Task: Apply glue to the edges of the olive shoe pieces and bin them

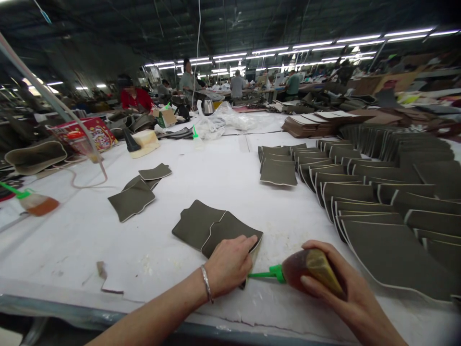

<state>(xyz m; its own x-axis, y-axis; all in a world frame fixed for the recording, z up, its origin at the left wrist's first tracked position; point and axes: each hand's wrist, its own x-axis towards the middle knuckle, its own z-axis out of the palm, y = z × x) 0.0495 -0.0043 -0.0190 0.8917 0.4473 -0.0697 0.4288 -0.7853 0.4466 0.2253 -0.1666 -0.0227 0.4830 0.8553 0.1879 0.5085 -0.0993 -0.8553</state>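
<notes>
My right hand is wrapped round a squeeze bottle with a green nozzle and amber liquid, lying sideways. The nozzle tip points left and ends close to the fingers of my left hand. My left hand presses on a dark olive panel, which looks like leather with a pale cut edge. Its index finger lies along the panel's right edge, and the other fingers are curled and partly hidden. A second olive panel adjoins it on the left along a wavy edge. Whether the two overlap I cannot tell.
Overlapping rows of olive panels spread over the right side. Several loose panels lie left of centre on the white table. Another green-nozzled bottle rests at far left. Brown stacks stand behind; people work farther back.
</notes>
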